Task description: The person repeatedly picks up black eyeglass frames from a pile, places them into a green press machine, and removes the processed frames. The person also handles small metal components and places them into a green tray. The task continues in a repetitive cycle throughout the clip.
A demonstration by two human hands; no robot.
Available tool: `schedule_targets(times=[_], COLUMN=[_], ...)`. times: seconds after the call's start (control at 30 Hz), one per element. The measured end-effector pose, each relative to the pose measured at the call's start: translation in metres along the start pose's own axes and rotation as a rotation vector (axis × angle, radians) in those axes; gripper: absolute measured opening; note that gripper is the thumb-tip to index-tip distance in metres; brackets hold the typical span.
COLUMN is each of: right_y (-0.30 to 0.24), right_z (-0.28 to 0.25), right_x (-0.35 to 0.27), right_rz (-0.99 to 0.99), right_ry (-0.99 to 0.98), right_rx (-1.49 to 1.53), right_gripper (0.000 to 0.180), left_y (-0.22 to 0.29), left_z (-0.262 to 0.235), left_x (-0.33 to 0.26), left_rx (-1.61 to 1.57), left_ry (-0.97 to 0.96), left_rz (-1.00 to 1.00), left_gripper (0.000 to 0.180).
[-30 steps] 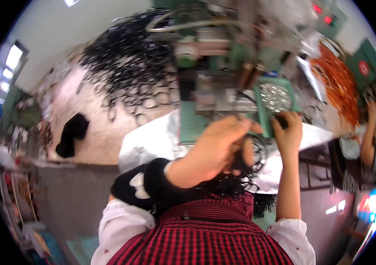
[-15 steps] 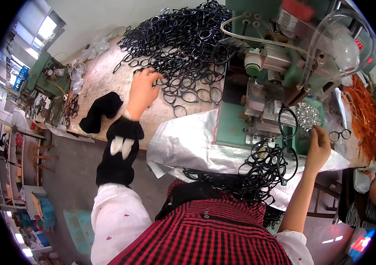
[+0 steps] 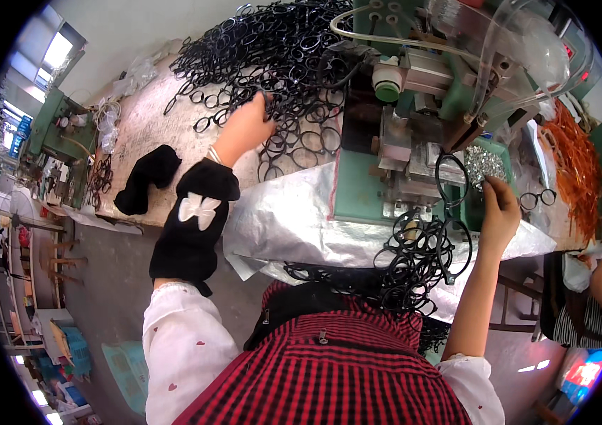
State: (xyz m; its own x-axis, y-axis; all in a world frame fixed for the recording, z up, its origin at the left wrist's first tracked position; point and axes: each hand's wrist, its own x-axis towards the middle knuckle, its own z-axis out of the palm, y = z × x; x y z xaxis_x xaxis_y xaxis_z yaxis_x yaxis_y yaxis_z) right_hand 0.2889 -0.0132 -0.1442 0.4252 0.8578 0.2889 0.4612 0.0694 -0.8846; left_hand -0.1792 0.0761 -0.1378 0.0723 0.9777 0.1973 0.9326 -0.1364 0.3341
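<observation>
Frames pile: black eyeglass frames [image 3: 272, 64] heaped on the far part of the bench [image 3: 146, 127], to the left of the green machine [image 3: 414, 92]; loose single frames trail toward the near edge.
Left hand: left hand [image 3: 244, 127] reaches forward into the near edge of the pile, fingers curled down among the frames; whether the grip has closed on one, I cannot tell.
Direction from grip: the bulk of the pile lies ahead of the left hand and slightly to its right, so this hand is much the nearer.
Right hand: right hand [image 3: 499, 205] is raised beside the machine, well apart from the pile, its grip pinched on a single black frame [image 3: 451, 180] that stands with its long axis roughly up and down.
Lap bundle: more black frames [image 3: 421, 255] hang in a tangle just below the right hand, over the silver sheet [image 3: 279, 219].
Surroundings: black cloth [image 3: 146, 177] lies on the bench left of the forearm; orange frames [image 3: 573, 166] are heaped at far right.
</observation>
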Motion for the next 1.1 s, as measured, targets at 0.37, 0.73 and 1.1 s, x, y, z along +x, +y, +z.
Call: schedule_targets(times=[0.37, 0.73, 1.1], right_y=[-0.073, -0.105, -0.144], right_z=[-0.002, 0.051, 0.019], right_x=[-0.019, -0.011, -0.039], right_rz=[-0.249, -0.019, 0.004], right_ry=[-0.129, -0.217, -0.299], right_rx=[0.246, 0.767, 0.660], right_gripper=[0.018, 0.047, 0.057], left_y=[0.060, 0.124, 0.219], left_z=[-0.015, 0.028, -0.061], left_x=[-0.005, -0.062, -0.036], left_rx=[-0.665, -1.512, -0.977], left_ry=[0.250, 0.562, 0.502], left_rz=[-0.122, -0.122, 0.846], left_gripper=[0.019, 0.008, 0.010])
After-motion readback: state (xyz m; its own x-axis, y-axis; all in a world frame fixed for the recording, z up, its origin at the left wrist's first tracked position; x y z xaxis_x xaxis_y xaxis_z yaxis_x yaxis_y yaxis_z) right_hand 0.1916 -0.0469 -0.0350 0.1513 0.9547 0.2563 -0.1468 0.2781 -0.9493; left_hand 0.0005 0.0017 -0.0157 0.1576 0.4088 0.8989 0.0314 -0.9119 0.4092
